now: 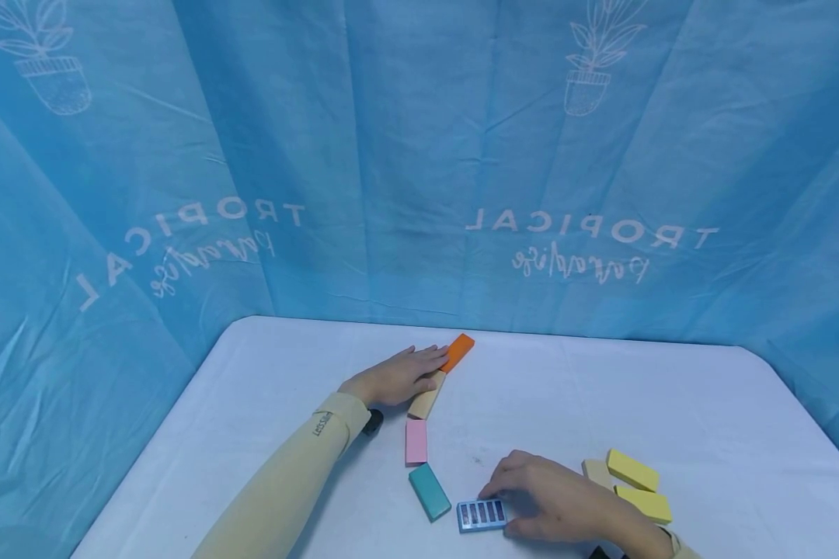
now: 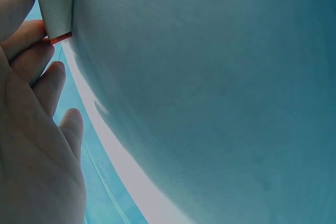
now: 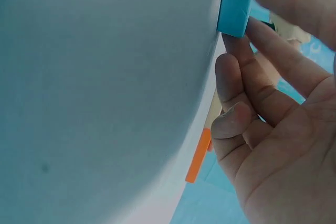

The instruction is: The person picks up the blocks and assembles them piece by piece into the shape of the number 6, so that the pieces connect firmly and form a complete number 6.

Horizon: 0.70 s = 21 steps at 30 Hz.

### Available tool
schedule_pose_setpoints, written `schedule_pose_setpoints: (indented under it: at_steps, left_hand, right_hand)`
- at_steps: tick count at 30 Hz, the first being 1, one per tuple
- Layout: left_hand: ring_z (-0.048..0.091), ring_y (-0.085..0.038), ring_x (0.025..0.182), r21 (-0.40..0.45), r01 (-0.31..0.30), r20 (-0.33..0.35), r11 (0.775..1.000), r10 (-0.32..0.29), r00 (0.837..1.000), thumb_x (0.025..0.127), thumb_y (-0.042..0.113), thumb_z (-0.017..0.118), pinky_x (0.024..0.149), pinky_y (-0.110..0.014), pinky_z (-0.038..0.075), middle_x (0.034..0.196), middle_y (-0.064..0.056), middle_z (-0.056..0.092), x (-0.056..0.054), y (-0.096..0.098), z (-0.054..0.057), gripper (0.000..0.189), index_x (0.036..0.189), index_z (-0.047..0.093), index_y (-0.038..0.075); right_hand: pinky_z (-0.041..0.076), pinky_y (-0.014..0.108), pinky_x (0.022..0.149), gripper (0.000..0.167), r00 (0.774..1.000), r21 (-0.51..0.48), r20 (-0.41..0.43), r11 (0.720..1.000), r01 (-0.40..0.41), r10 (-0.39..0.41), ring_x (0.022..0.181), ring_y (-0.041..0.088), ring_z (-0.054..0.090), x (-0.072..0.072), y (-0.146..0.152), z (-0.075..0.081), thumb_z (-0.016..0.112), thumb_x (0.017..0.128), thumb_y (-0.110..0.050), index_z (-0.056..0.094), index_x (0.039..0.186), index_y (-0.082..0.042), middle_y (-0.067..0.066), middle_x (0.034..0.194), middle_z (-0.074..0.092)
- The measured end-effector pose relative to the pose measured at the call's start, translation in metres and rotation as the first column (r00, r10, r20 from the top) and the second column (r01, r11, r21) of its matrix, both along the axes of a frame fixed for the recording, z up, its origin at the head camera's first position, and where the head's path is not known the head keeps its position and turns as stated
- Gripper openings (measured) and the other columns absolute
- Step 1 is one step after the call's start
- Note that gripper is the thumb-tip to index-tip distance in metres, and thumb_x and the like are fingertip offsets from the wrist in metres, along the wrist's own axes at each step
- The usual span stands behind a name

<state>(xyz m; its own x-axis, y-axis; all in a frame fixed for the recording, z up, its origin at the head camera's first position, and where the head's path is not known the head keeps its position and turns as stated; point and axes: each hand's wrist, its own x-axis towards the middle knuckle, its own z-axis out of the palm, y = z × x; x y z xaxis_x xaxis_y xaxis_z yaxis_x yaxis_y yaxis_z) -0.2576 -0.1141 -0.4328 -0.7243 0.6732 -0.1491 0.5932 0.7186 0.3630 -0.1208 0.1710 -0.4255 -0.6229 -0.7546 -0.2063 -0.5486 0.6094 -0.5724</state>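
At the far end of a curving row, the fingers of my left hand (image 1: pixel 394 377) lie nearly straight along an orange block (image 1: pixel 458 351). The thumb of that hand rests by a plain wooden block (image 1: pixel 425 398), which adjoins the orange one. Nearer me, my right hand (image 1: pixel 558 498) pinches the right end of a light blue block (image 1: pixel 482 515) with dark stripes on top, between thumb and fingers. In the right wrist view, the thumb is against one side of this blue block (image 3: pixel 234 9). A pink block (image 1: pixel 416 442) and a teal block (image 1: pixel 429 492) lie between the hands.
Right of my right hand lie two yellow blocks, one farther back (image 1: pixel 633 470) and one closer (image 1: pixel 645 505), beside a beige block (image 1: pixel 597 473). All sit on a white tabletop (image 1: pixel 308 349). Behind and at both sides hangs a blue printed curtain (image 1: pixel 419 155).
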Motion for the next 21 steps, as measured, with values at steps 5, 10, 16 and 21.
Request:
schedule_pose_setpoints:
  at_steps: [5, 10, 16, 21]
  left_hand:
    - [0.014, -0.015, 0.153, -0.009, 0.002, 0.002, 1.000, -0.002, 1.000, 0.109, 0.036, 0.044, 0.125, -0.038, 0.011, 0.167, 0.001, 0.019, -0.0009, 0.0000, -0.0003, 0.059, 0.160, 0.027, 0.013]
    - [0.014, -0.016, 0.154, -0.004, 0.007, 0.005, 1.000, -0.007, 1.000, 0.109, 0.036, 0.044, 0.125, -0.039, 0.011, 0.167, 0.000, 0.019, -0.0016, 0.0004, -0.0001, 0.059, 0.160, 0.028, 0.012]
    - [0.014, -0.016, 0.153, -0.006, 0.009, 0.007, 1.000, -0.009, 1.000, 0.109, 0.037, 0.044, 0.125, -0.039, 0.011, 0.167, 0.000, 0.019, -0.0017, 0.0004, 0.0001, 0.059, 0.160, 0.027, 0.012]
    - [0.014, -0.016, 0.154, 0.006, 0.012, 0.016, 1.000, -0.012, 1.000, 0.109, 0.036, 0.043, 0.125, -0.040, 0.010, 0.167, 0.000, 0.019, -0.0018, 0.0000, 0.0003, 0.058, 0.160, 0.027, 0.012]
  right_hand:
    - [0.054, 0.032, 0.096, 0.034, 1.000, 0.011, 0.003, 1.000, 0.003, -0.003, 0.107, -0.003, 0.056, 0.0008, -0.0020, 0.0010, 0.078, 0.088, -0.033, 0.072, 0.121, -0.032, -0.025, 0.113, 0.062]
    - [0.054, 0.032, 0.095, 0.033, 1.000, 0.012, 0.000, 1.000, -0.008, 0.008, 0.106, -0.003, 0.056, 0.0006, -0.0041, 0.0009, 0.078, 0.088, -0.034, 0.072, 0.120, -0.032, -0.025, 0.112, 0.063]
    - [0.054, 0.032, 0.095, 0.035, 1.000, 0.025, -0.003, 1.000, -0.015, 0.015, 0.106, -0.003, 0.057, 0.0004, -0.0064, 0.0011, 0.079, 0.087, -0.034, 0.072, 0.121, -0.033, -0.025, 0.112, 0.064]
    - [0.054, 0.032, 0.095, 0.035, 1.000, 0.026, 0.004, 0.999, -0.018, 0.018, 0.106, -0.003, 0.057, -0.0004, -0.0087, 0.0021, 0.079, 0.088, -0.035, 0.072, 0.122, -0.032, -0.024, 0.112, 0.064]
